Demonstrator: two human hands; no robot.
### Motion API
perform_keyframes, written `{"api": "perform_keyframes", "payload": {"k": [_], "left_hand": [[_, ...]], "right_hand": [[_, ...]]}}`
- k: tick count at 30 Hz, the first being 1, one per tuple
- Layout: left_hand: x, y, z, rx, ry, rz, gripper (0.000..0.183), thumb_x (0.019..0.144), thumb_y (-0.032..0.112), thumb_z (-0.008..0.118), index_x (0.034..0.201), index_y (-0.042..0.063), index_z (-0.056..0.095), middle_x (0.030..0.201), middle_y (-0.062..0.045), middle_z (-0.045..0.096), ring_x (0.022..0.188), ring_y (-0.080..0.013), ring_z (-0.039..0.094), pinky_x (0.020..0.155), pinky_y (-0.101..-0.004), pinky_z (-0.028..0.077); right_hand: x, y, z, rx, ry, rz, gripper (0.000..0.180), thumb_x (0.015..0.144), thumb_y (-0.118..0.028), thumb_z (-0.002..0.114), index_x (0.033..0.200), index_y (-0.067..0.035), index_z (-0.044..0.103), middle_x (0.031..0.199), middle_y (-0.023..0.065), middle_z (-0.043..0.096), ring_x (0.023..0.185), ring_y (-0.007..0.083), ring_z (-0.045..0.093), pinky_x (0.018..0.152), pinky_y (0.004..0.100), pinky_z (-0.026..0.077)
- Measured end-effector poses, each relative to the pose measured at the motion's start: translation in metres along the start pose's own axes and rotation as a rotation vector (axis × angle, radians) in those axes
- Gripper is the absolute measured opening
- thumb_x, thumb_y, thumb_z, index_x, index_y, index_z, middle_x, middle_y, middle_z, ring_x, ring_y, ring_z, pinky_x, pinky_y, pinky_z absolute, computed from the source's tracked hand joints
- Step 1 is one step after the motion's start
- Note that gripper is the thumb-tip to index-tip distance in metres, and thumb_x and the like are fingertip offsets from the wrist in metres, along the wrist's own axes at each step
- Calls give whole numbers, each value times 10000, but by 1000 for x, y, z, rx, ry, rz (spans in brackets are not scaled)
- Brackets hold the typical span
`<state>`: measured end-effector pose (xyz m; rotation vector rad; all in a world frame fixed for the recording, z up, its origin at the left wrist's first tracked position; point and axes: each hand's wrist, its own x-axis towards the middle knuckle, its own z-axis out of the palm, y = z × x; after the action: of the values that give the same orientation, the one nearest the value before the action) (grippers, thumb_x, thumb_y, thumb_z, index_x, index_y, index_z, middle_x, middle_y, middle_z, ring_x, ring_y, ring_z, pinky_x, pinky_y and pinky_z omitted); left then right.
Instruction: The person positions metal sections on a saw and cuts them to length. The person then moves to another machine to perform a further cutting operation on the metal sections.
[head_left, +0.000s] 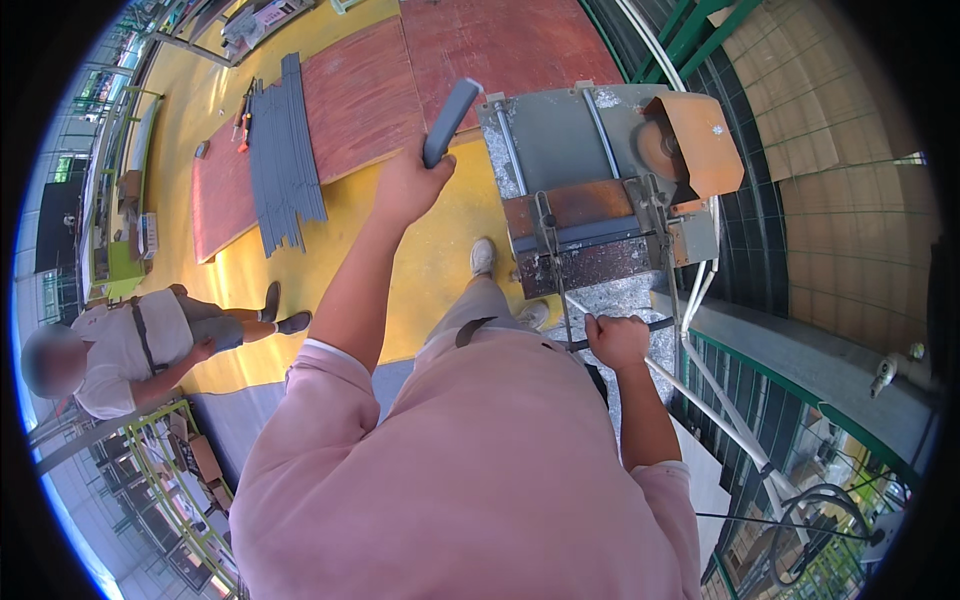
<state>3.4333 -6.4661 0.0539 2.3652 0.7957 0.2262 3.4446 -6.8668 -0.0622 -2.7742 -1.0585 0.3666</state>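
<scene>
Raised in front of me, my left hand (416, 180) grips a short grey bar (450, 120) by its lower end. My right hand (619, 341) is closed around a dark handle bar (660, 324) below the cutting machine (551, 127). Steel rods link that bar to the clamps on the machine. A long grey bar (592, 232) lies across the machine's near side, beside a rusty plate. At the right end, an orange metal guard (709, 146) partly covers a round blade (660, 146).
Long grey bars (281, 150) lie on a red board (352, 97) at the left, with screwdriver-like tools (244, 116) beside them. Another person (150, 337) stands at far left. White pipes (720, 420) and a green-framed mesh fence run along the right.
</scene>
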Motion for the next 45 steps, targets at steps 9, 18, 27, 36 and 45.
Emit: {"api": "perform_keyframes", "payload": {"k": [9, 18, 27, 36, 45], "left_hand": [[-138, -197, 73, 219, -291, -540, 327, 810, 268, 617, 1017, 16, 634, 982, -245, 705, 952, -414, 676, 838, -483, 535], [-155, -244, 69, 16, -278, -755, 256, 830, 207, 596, 987, 5, 608, 714, -150, 661, 541, -255, 662, 543, -390, 555], [-123, -199, 61, 23, -321, -659, 290, 833, 255, 619, 980, 5, 617, 808, -201, 692, 697, -319, 703, 660, -428, 564], [-118, -200, 43, 119, -300, -627, 274, 833, 239, 620, 966, 1, 608, 766, -167, 671, 603, -276, 676, 568, -395, 559], [-118, -225, 49, 189, -317, -615, 324, 815, 271, 632, 1015, 17, 645, 852, -199, 709, 726, -319, 711, 711, -434, 566]], "right_hand": [[24, 4, 20, -11, 167, -30, 396, 890, -299, 566, 547, -129, 668, 541, 119, 643, 469, 311, 617, 624, 416, 530], [22, 8, 30, 28, 210, -29, 399, 887, -306, 566, 549, -121, 669, 540, 118, 640, 470, 310, 617, 667, 420, 528], [52, 2, 20, 41, 160, 6, 383, 905, -338, 532, 638, -133, 715, 650, 112, 697, 597, 313, 681, 706, 427, 531], [78, -3, -1, 72, 58, 29, 396, 911, -377, 501, 712, -145, 754, 699, 116, 716, 657, 303, 701, 733, 434, 540], [98, -11, -4, 71, 25, 16, 400, 907, -360, 509, 683, -121, 739, 712, 136, 715, 694, 333, 698, 766, 437, 532]]}}
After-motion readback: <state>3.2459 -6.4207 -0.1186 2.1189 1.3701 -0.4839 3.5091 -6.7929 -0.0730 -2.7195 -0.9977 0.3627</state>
